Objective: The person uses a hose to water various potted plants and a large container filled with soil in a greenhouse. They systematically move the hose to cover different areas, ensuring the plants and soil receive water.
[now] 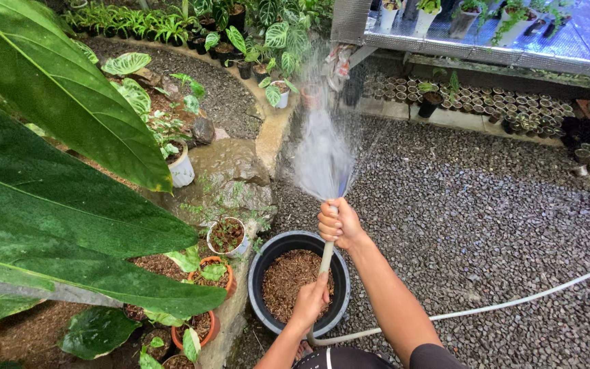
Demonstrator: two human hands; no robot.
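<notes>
A grey gravel floor [486, 205] is seen under a round black plastic tub [261, 270] filled with brown bark chips. A long pale rubber hose [513, 301] is trailed across the gravel and raised above the tub. Its upper end is clamped in the closed right hand [338, 224], from which a fan of water spray [322, 154] is thrown toward small potted plants [278, 92]. Lower down, the hose is gripped by the closed left hand [311, 301].

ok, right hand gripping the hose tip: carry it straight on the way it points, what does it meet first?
Probably the small potted plants at the curb's far end. The right hand aims the hose up-frame along the spray, over bare gravel. Depth is unclear.
</notes>
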